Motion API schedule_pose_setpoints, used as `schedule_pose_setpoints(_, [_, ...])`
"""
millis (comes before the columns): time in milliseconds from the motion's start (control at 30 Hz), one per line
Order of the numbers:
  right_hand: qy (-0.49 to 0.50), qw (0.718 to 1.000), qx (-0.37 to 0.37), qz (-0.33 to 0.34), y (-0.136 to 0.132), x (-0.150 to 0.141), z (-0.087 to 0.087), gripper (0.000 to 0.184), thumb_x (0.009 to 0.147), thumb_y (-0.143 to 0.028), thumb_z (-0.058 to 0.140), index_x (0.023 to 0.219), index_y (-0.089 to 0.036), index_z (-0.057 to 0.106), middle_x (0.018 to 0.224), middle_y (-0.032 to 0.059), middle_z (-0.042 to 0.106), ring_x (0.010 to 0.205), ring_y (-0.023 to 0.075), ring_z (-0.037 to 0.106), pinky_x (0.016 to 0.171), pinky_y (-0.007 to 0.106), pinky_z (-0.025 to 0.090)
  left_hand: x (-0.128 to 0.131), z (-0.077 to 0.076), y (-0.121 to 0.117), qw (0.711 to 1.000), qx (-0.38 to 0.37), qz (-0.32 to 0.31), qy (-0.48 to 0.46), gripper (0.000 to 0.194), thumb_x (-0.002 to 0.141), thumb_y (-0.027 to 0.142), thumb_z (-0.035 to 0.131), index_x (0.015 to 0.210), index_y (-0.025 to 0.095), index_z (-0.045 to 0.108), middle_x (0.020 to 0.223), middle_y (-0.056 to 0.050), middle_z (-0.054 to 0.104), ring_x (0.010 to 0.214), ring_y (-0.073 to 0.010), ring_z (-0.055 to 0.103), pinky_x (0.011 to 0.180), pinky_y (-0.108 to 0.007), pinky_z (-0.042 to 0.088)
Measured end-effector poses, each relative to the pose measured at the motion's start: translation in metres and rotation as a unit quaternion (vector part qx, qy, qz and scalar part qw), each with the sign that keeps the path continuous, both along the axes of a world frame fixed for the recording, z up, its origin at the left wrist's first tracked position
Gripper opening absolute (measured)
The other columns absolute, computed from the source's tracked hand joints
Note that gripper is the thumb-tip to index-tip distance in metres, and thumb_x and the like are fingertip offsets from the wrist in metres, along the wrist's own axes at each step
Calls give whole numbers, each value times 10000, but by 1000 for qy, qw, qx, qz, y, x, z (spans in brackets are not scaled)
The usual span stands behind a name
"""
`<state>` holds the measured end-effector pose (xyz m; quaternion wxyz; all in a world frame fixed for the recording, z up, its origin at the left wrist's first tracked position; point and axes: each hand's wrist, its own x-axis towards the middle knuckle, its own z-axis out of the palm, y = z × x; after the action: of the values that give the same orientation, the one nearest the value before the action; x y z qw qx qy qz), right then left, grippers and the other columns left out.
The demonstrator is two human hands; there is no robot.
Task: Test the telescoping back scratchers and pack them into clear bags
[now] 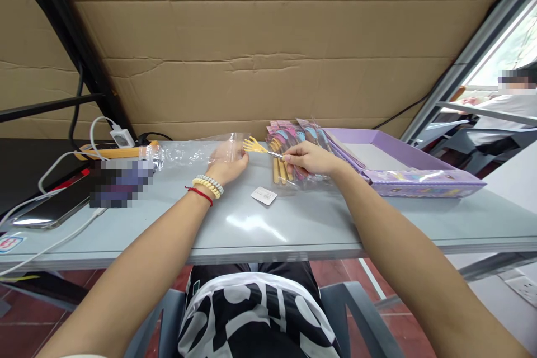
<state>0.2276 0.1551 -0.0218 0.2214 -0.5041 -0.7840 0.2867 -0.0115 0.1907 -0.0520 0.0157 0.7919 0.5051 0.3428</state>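
Note:
My left hand [229,169] is closed round the right end of a long clear plastic bag [184,152], its fingers partly behind the film. The bag stretches left along the table. My right hand [308,158] pinches a small back scratcher [255,146] with a yellow claw-shaped head and a silver rod. Its head points left, close to the bag's end and my left thumb. Beneath and behind my right hand lies a pile of similar back scratchers [289,133] in clear bags, with pink, blue and yellow parts. Their far side is partly hidden.
A white label [264,196] lies on the grey table [235,235]. At right rests an open purple box [428,184]. A phone [54,204], white cables and a charger [122,137] occupy the left. Cardboard [268,28] walls the back; another person [503,109] sits beyond the frame.

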Motion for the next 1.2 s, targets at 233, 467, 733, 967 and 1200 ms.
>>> schedule_pose_setpoints(233, [19,997,-52,53,-2,2,2,393,847,-470,546,633,-147,616,384,-24,461,318,65,350,357,226,276,1,5,-3,998,-20,-41,40,174,805,272,474,680,198,570,673,-55,576,671,-216,542,668,-333,401])
schedule_pose_setpoints(467, [21,996,-34,76,-5,5,7,367,847,-428,553,637,-137,628,420,-33,458,375,59,358,412,220,309,-4,8,-6,962,-153,-194,-115,236,752,349,596,878,170,683,884,-53,686,805,-193,582,748,-313,451])
schedule_pose_setpoints(733, [57,989,-56,126,1,13,5,399,825,-473,585,673,-107,637,564,15,573,422,52,384,400,215,287,-10,22,-15,906,-241,-312,-158,251,692,396,689,744,152,657,704,-6,586,675,-126,489,629,-259,405])
schedule_pose_setpoints(967, [95,986,-62,118,-1,13,5,389,800,-494,622,703,-117,629,577,13,589,404,45,384,378,206,279,-14,22,-13,898,-273,-280,-200,205,640,346,684,673,158,609,721,-5,568,685,-125,481,612,-260,383])
schedule_pose_setpoints(1200, [234,972,6,-22,-2,-5,-3,409,742,-522,680,634,-186,475,372,-91,335,302,41,260,307,206,214,-8,20,-16,872,-301,-326,-205,141,600,229,626,501,166,547,666,-8,577,754,-151,529,667,-279,417])
